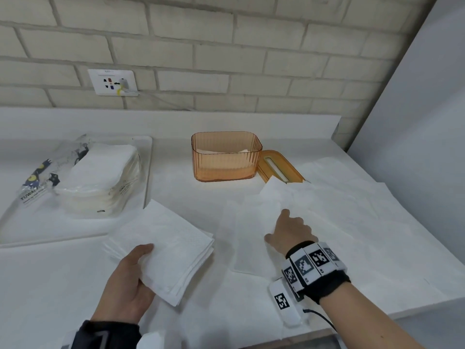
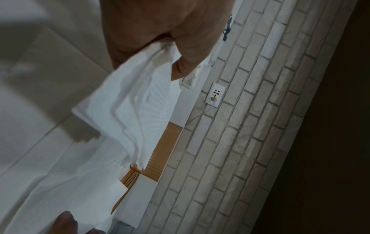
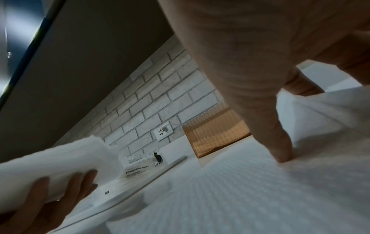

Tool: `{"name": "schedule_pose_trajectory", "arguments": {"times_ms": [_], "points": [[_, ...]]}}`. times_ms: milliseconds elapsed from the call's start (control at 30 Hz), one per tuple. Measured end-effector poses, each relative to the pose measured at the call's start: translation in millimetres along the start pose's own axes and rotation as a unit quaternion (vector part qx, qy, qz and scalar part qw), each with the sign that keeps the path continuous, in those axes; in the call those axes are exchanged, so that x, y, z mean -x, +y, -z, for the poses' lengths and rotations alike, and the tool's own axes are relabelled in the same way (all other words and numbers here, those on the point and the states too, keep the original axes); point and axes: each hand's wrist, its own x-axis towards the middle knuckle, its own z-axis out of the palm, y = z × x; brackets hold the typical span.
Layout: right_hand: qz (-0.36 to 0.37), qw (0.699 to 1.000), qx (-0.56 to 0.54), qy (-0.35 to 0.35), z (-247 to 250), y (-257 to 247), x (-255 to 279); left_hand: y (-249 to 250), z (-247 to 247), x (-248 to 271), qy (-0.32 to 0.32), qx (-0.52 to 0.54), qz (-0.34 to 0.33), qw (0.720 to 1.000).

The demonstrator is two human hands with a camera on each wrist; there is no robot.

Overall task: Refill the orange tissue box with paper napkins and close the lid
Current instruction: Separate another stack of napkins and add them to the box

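The orange tissue box (image 1: 226, 157) stands open at the back of the counter, with some white paper low inside. Its orange lid (image 1: 279, 167) lies flat just right of it, slot up, its near end covered by paper. My left hand (image 1: 133, 273) grips a folded stack of napkins (image 1: 166, 245) by its near corner, thumb on top, just above the counter; the left wrist view shows the stack (image 2: 130, 102) hanging from the palm. My right hand (image 1: 286, 230) pinches an unfolded napkin sheet (image 1: 281, 195) whose far corner rises toward the lid, thumb (image 3: 280, 150) down on the paper.
A white tray (image 1: 148, 172) at the left holds an opened plastic pack of napkins (image 1: 100, 177). More unfolded sheets (image 1: 352, 210) cover the counter's right side. A brick wall with a socket (image 1: 113, 83) runs behind, and a plain white wall stands at the right.
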Motion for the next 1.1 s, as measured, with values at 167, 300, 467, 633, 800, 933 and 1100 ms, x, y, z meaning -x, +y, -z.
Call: {"name": "schedule_pose_trajectory", "arguments": {"times_ms": [167, 300, 467, 633, 800, 933, 1100], "points": [[0.008, 0.996, -0.093, -0.006, -3.2, -10.5, -2.2, -0.8, -10.2, -9.8, -0.025, -0.022, 0.008, 0.999], [-0.001, 0.994, -0.107, 0.002, -3.4, -5.1, -2.6, -1.8, -19.9, -13.9, -0.038, -0.028, 0.012, 0.999], [-0.025, 0.997, -0.071, 0.019, -0.9, 2.5, -0.6, -1.7, -26.2, -18.6, -0.059, -0.044, 0.029, 0.997], [-0.043, 0.995, -0.087, 0.01, 0.1, -1.1, -2.2, -2.5, -34.7, -26.3, -0.076, -0.041, 0.039, 0.995], [-0.011, 0.994, -0.101, 0.032, -2.7, 0.0, -3.9, -3.2, -38.2, -30.3, -0.093, -0.05, 0.031, 0.994], [0.04, 0.985, -0.153, 0.067, 8.2, 1.8, -0.4, -0.3, -37.3, -35.1, -0.105, -0.065, 0.019, 0.992], [0.19, 0.927, -0.308, 0.093, 61.6, 6.0, 16.8, 4.5, -45.5, -47.3, -0.106, -0.082, 0.008, 0.991]]}}
